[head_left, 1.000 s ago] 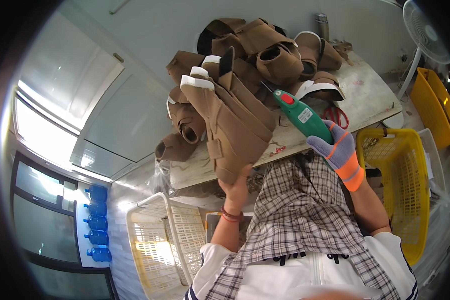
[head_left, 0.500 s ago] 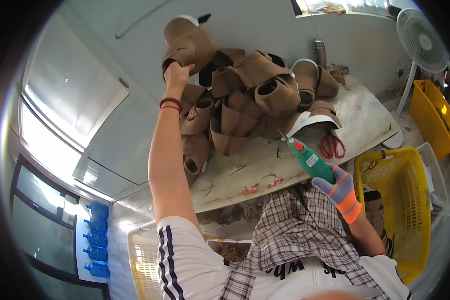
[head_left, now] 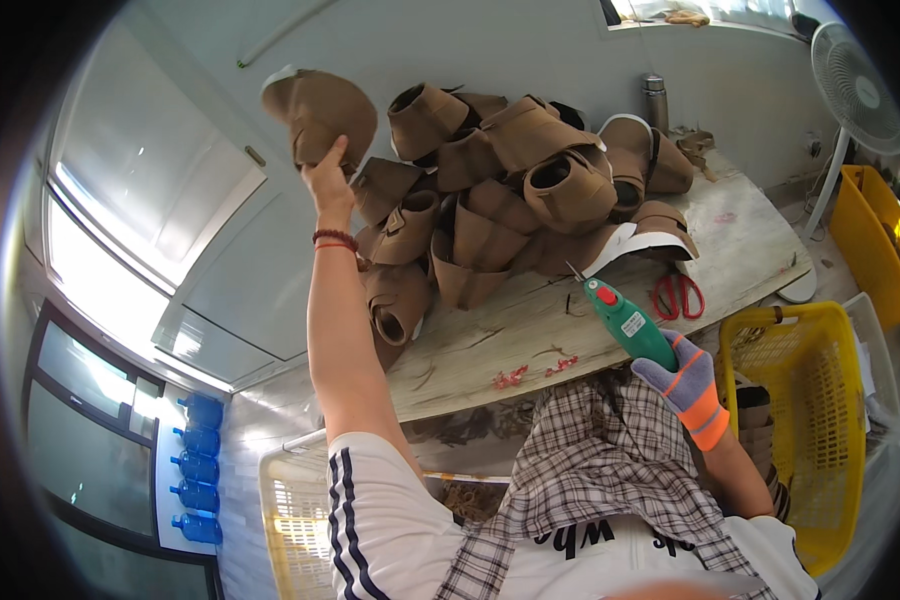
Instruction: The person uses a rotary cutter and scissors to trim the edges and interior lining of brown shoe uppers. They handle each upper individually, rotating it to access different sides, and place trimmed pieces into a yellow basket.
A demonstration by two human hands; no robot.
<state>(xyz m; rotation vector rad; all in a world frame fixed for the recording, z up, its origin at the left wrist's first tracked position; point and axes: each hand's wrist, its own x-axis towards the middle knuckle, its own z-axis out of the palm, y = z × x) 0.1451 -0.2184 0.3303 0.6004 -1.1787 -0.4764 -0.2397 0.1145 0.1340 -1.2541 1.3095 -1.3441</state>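
My bare left hand (head_left: 330, 180), with a red beaded bracelet at the wrist, reaches far out to the left of the pile. It grips a brown shoe upper (head_left: 328, 108) by its lower edge, holding it up above the table. In a purple-grey and orange glove, my right hand (head_left: 682, 378) is closed round a green electric hand tool (head_left: 625, 325) with a red button. The tool's thin metal tip points up and left, near the front of the pile. Several more brown shoe uppers (head_left: 495, 215), some with white edges, lie heaped on the table.
Red-handled scissors (head_left: 678, 298) lie right of the tool on the worn table (head_left: 740, 235). A metal flask (head_left: 655, 103) stands behind the heap. A yellow basket (head_left: 792, 440) is at my right, a pale basket (head_left: 295, 510) at lower left, and a white fan (head_left: 855, 90) at far right.
My left hand has carried the shoe upper further left and slightly down, turning it. Another upper at the back of the heap shows more fully. My right hand still holds the tool.
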